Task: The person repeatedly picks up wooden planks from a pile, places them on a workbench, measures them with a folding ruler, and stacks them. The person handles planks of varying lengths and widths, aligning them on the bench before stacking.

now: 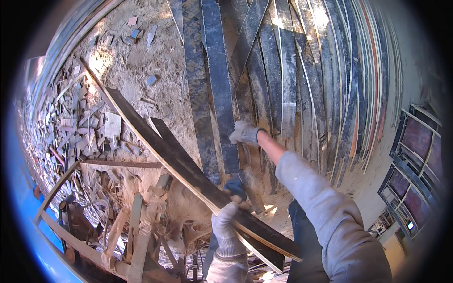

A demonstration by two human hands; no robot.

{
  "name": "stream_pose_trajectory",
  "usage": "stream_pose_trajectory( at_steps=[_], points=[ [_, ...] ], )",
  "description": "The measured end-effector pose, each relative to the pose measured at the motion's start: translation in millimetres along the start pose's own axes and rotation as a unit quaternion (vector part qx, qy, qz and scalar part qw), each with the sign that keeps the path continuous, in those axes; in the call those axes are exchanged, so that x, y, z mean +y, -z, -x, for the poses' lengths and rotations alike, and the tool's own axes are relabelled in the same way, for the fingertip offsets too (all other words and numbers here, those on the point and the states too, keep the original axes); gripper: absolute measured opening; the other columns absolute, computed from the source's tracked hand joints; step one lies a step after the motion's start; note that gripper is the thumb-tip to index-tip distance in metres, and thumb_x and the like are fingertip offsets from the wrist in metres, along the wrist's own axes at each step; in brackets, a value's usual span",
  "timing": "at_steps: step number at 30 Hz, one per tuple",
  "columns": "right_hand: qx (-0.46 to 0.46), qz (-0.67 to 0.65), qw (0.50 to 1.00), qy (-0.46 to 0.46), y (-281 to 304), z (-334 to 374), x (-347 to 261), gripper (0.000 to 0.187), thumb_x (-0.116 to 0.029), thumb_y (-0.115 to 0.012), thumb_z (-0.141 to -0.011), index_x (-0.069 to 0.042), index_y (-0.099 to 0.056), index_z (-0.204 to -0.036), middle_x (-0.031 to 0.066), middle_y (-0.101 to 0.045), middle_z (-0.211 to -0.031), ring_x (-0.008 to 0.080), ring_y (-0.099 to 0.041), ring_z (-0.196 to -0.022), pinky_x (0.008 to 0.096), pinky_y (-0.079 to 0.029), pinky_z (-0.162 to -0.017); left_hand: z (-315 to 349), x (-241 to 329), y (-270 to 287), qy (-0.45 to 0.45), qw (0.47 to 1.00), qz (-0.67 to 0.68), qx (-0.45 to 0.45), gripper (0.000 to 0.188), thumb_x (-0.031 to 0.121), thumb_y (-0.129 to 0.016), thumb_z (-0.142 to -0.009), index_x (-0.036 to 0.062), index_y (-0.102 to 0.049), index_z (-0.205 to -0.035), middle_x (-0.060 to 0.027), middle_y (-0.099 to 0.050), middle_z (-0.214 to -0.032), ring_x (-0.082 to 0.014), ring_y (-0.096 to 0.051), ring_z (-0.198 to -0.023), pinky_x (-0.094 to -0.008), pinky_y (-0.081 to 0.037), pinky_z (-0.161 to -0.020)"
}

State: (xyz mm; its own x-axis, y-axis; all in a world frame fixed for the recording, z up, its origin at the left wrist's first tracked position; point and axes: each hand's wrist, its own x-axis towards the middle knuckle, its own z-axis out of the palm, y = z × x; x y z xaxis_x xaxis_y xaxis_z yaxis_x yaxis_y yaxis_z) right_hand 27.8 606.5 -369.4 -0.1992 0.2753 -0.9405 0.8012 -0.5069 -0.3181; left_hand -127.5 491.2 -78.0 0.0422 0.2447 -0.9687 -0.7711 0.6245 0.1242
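My left hand (225, 221), in a pale knit glove, is closed round long dark-faced plywood strips (163, 141). At least two of them lie together, running slantwise from the upper left to below the hand, with light layered edges. Farther ahead and to the right, my gloved right hand (245, 132) reaches out with curled fingers at the right edge of another dark plywood strip (219, 99). That strip lies lengthwise on a spread of similar strips. The fingertips are partly hidden, but they seem to grip its edge.
More long plywood strips (288, 70) cover the ground ahead and to the right. Small wood offcuts (75, 132) are heaped at the left on sawdust-covered soil (155, 61). A rough wooden frame (137, 231) stands at the lower left. Dark framed panels (415, 137) are at the right.
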Motion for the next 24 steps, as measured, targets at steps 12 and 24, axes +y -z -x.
stream_pose_trajectory(
  at_steps=[12, 24],
  points=[
    [0.492, -0.028, 0.842, -0.218, 152, -134, -11, 0.116, -0.059, -0.078, -0.088, 0.02, -0.026, -0.154, 0.0232, -0.067, -0.115, 0.0338, -0.076, -0.09, 0.0467, -0.062, -0.069, -9, 18, 3, -0.028, 0.999, 0.005, -0.023, 0.06, 0.007, -0.082, -0.083, -0.0048, -0.051, -0.133, -0.0165, -0.071, -0.102, -0.0347, -0.077, -0.087, -0.0478, -0.068, -0.078],
    [0.479, -0.095, 0.841, -0.231, 187, -116, -61, 0.119, -0.061, -0.09, -0.076, 0.015, -0.036, -0.15, 0.0181, -0.069, -0.118, 0.0304, -0.078, -0.093, 0.0469, -0.065, -0.074, -10, 2, 2, -0.045, 0.983, -0.18, 0.001, 0.068, -0.001, -0.086, -0.072, -0.0027, -0.051, -0.13, -0.0149, -0.071, -0.099, -0.0299, -0.076, -0.085, -0.0418, -0.066, -0.079]
  ],
)
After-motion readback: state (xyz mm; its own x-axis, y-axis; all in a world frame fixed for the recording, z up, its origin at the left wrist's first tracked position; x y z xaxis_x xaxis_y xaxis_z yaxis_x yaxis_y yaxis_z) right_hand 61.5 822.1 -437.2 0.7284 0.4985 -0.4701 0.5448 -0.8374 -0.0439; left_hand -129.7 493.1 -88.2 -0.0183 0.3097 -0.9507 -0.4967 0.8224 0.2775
